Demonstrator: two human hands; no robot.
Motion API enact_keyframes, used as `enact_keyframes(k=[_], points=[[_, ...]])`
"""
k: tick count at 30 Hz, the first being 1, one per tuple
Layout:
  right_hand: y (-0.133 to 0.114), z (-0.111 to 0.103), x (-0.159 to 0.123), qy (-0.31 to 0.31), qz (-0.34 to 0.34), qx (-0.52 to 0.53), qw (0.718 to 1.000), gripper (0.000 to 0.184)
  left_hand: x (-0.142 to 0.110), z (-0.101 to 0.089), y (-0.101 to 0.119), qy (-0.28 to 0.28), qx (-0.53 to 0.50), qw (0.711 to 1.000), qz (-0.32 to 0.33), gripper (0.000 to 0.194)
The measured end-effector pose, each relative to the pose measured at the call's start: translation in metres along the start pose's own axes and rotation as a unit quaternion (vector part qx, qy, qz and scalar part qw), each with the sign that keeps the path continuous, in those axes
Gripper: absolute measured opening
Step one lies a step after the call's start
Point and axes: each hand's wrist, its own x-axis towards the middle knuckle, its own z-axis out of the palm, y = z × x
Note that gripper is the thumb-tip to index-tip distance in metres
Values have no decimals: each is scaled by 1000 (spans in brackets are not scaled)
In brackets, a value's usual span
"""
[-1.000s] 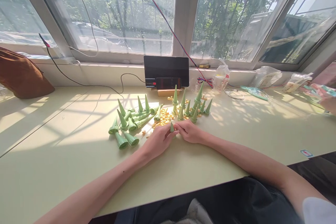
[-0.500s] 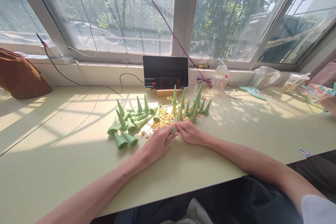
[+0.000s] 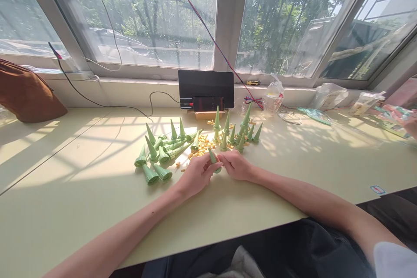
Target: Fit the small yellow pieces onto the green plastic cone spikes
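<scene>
Between its thumb and fingers my left hand (image 3: 197, 175) grips a green plastic cone (image 3: 213, 160), tip tilted up and to the left. My right hand (image 3: 236, 165) is closed in a pinch against the cone's right side; whatever its fingertips hold is too small or hidden to make out. Just behind both hands lies a pile of small yellow pegs (image 3: 203, 142). Several hollow green cones (image 3: 151, 176) stand and lie to the left of the pile. To its right, more green cones (image 3: 243, 127) stand upright, some with yellow pegs sticking out of the sides.
A dark tablet (image 3: 206, 82) and a phone (image 3: 208, 104) lean on a small stand (image 3: 204, 115) by the window. A brown bag (image 3: 31, 93) is at far left. Plastic bags (image 3: 330, 94) and a cable coil (image 3: 289, 117) lie back right. The table's front edge runs before my lap.
My left hand has turned the cone, so more of its length shows and its tip points up-left. My right hand stays pinched beside it, nearly in place.
</scene>
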Motion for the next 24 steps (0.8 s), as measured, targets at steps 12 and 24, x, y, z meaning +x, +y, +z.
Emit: enact_keyframes(k=[12,24], points=[[-3,0,1,19,28,-5,999,43,-3,5,0,42,110,990,83,26],[-5,-2,0,3,4,1,1000,41,0,1,-1,-2,-19,1000,-18,27]])
